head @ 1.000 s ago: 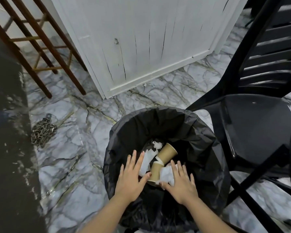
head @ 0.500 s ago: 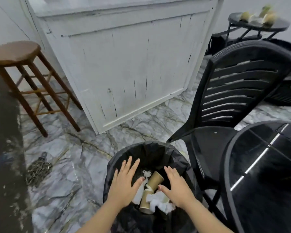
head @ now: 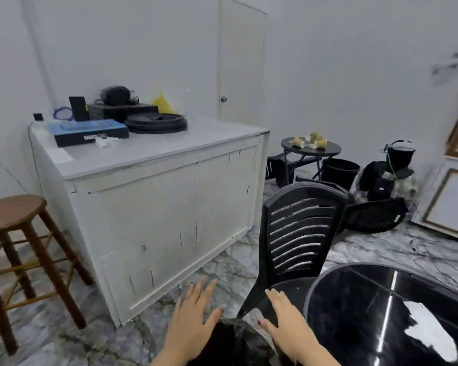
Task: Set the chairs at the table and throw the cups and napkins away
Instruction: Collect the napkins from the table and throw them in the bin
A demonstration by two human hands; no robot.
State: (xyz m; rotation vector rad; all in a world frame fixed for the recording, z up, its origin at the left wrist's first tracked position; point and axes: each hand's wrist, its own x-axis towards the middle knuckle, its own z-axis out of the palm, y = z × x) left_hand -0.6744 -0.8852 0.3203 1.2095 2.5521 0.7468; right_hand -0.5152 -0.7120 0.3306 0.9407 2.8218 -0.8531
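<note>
My left hand (head: 192,320) and my right hand (head: 284,322) hover open, fingers spread, above the black-lined trash bin (head: 236,339) at the bottom edge; its contents are out of sight. A black slatted plastic chair (head: 299,233) stands pushed against the glossy round black table (head: 381,307) at the lower right. Farther back, a small round black table (head: 311,150) carries brown paper cups (head: 320,143) and white napkins (head: 307,145). Another black chair (head: 373,216) lies tipped over on the floor near it.
A big white cabinet (head: 154,202) with boxes and black gear on top fills the middle left. A brown wooden stool (head: 13,215) stands at the left. A black bucket (head: 340,173), dark bags and framed panels (head: 452,202) sit along the right wall. A closed white door (head: 241,64) is behind.
The view has swung up from the bin to the room. Both hands have lifted off the cups and napkins, which stayed in the bin and are now out of view.
</note>
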